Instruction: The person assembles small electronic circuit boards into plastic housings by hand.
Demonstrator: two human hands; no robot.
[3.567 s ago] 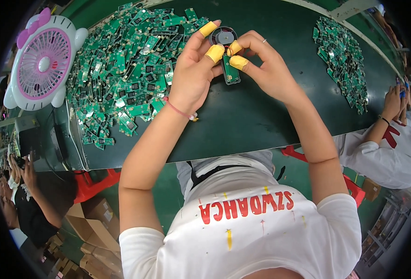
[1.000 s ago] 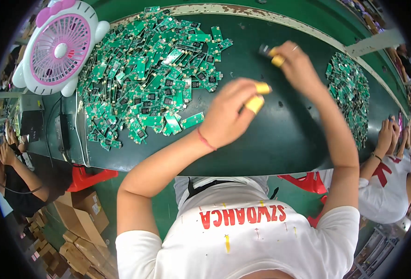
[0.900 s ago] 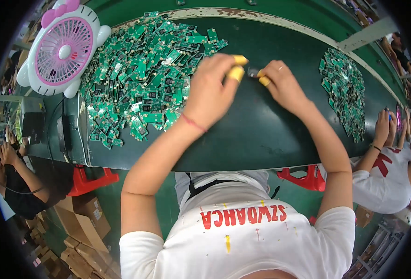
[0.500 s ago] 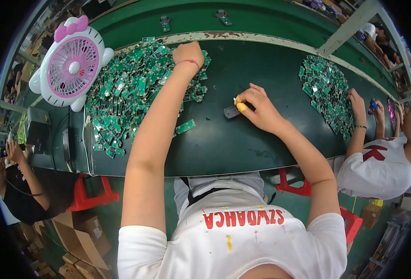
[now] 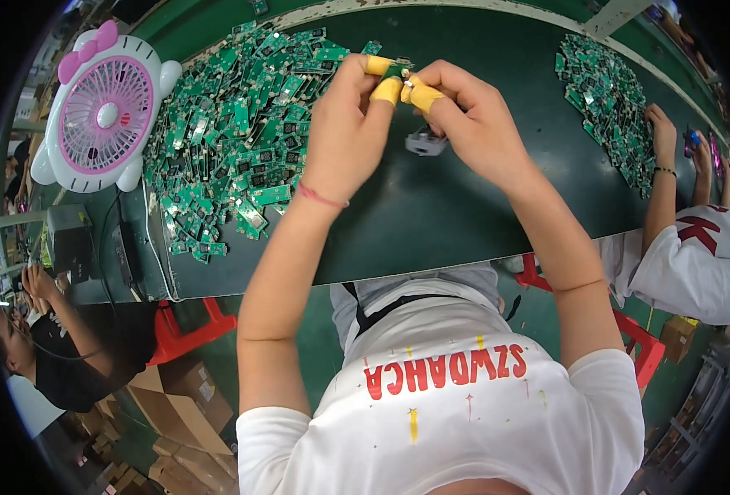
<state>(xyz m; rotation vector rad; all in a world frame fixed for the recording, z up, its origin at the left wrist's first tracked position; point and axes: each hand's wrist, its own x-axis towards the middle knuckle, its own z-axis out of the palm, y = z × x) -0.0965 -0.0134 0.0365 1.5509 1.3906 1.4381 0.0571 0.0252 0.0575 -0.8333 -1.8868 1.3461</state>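
Observation:
My left hand [image 5: 352, 120], with yellow covers on thumb and forefinger, pinches a small green circuit board [image 5: 394, 71]. Close against it, my right hand [image 5: 472, 120] is closed, its yellow-covered fingertips meeting at a tiny pale piece [image 5: 408, 83]. What that piece is does not show clearly. Just below the right fingers appears a small grey casing [image 5: 425, 142], partly covered by them; it seems to lie on the table. A broad heap of green circuit boards [image 5: 241, 132] spreads beside and behind my left hand.
A white and pink fan [image 5: 107, 114] stands left of the heap, near cables and a dark box [image 5: 69, 239]. Across the dark green table [image 5: 464, 219] on the right lies another board pile [image 5: 600, 107], with a co-worker's hand [image 5: 662, 136] beside it. Another person sits far left.
My left hand has come back from the far side of the heap with a circuit board and met my right hand. My right hand has moved off the grey casing. The view has shifted.

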